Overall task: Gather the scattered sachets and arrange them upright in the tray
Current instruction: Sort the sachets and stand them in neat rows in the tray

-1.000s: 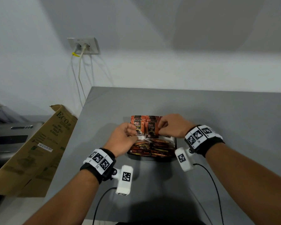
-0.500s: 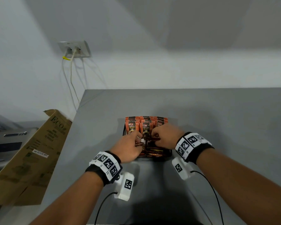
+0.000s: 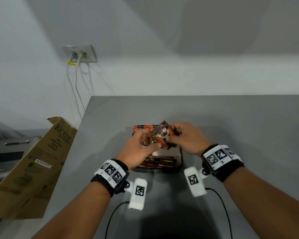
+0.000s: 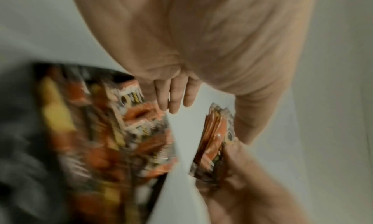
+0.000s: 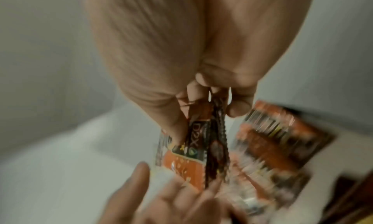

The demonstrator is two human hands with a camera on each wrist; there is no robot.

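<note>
A dark tray [image 3: 180, 156] sits on the grey table [image 3: 231, 126]. Orange-and-black sachets [image 3: 141, 128] stand upright along its far side. More sachets [image 3: 156, 163] lie flat at its near end. Above the tray my right hand [image 3: 171, 137] pinches a tilted bundle of sachets [image 3: 162, 135], and the right wrist view shows the bundle [image 5: 198, 147] between thumb and fingers. My left hand [image 3: 150, 146] is at the bundle's lower left with its fingers [image 4: 173, 98] nearly straight. Its thumb lies beside the bundle [image 4: 214, 138]. Both wrist views are blurred.
A flattened cardboard box [image 3: 41, 157] leans against the table's left edge, with a grey machine [image 3: 7, 149] behind it. A wall socket [image 3: 79, 54] with two cables hangs at the back left. Cables trail from both wrist cameras toward me.
Half a second ago both hands were down among the flat sachets in the tray. Now the right hand has lifted a bundle above the tray and the left hand has followed it up.
</note>
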